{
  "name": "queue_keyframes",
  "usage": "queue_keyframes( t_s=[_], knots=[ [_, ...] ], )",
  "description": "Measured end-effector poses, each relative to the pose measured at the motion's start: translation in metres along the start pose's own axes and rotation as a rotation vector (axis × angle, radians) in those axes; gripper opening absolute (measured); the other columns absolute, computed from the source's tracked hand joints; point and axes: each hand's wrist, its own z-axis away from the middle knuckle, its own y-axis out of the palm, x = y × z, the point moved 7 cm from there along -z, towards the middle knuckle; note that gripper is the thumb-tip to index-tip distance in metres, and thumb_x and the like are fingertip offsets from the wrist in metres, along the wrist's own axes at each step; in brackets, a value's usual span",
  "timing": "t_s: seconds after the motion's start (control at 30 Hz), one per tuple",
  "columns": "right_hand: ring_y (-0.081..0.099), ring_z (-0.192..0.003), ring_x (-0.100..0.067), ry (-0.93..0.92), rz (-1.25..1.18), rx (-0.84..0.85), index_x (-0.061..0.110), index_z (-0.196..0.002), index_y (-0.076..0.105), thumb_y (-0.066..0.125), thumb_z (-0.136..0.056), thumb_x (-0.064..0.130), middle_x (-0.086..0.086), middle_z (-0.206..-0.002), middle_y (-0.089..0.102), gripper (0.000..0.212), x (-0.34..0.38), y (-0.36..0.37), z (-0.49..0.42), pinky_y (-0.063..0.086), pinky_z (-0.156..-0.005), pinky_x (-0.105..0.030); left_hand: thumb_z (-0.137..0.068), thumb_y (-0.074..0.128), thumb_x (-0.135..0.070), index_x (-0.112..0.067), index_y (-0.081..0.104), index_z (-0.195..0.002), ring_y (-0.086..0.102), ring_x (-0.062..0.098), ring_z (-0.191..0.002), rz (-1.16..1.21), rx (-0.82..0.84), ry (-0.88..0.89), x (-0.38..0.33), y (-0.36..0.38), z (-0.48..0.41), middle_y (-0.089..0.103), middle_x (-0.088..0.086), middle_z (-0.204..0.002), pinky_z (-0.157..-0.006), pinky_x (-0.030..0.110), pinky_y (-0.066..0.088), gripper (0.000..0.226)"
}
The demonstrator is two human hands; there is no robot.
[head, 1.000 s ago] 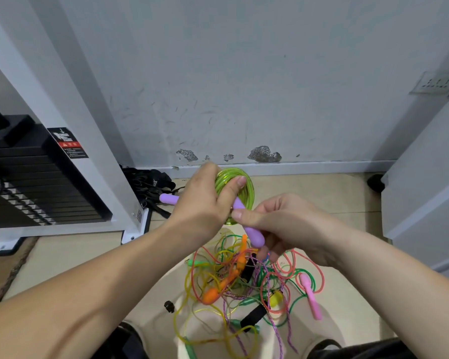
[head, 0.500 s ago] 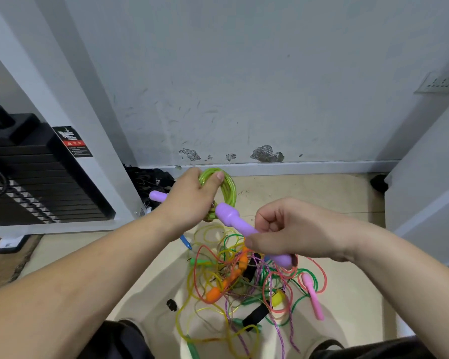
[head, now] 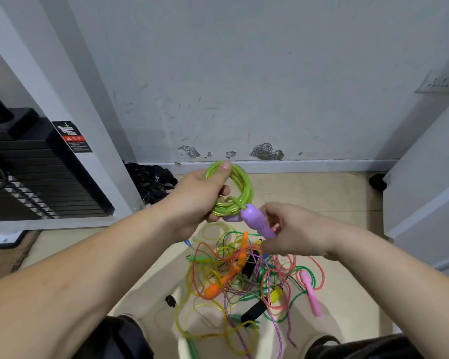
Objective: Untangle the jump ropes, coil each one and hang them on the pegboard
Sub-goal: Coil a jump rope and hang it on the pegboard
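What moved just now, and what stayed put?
The right grip swung the purple handle back up and left, so its end now meets the green coil. The left grip kept holding the coil, thumb over the top. The tangled ropes on the floor stayed as they were.

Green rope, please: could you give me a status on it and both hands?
Left hand grips green coil. Right hand holds purple handle at coil's lower edge. Tangle of other ropes lies below hands.
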Motion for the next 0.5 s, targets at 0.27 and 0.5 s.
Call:
queue_keyframes(
  t_s=[0.27, 0.5],
  knots=[
    [0.07, -0.076, -0.009, -0.259, -0.612, 0.02, 0.017, -0.128, 0.06, 0.07, -0.077, 0.006, 0.012, -0.109, 0.076, 0.053, 0.039, 0.006, 0.005, 0.055, -0.045, -0.028, -0.103, 0.054, -0.048, -0.014, 0.045, -0.073, 0.034, 0.015, -0.037, 0.593, 0.086, -0.142, -0.007, 0.028, 0.022, 0.047, 0.001, -0.057, -0.035, 0.02, 0.027, 0.045],
    [0.067, -0.106, -0.026, -0.295, -0.807, -0.008, -0.01, -0.129, 0.052, 0.063, -0.08, 0.004, -0.011, -0.106, 0.074, 0.052, 0.042, 0.012, 0.0, 0.052, -0.106, -0.051, -0.102, 0.053, -0.05, -0.016, 0.044, -0.075, 0.028, 0.014, -0.035, 0.652, 0.056, -0.171, -0.009, 0.028, 0.025, 0.046, -0.002, -0.05, -0.037, 0.019, 0.029, 0.045]
  ],
)
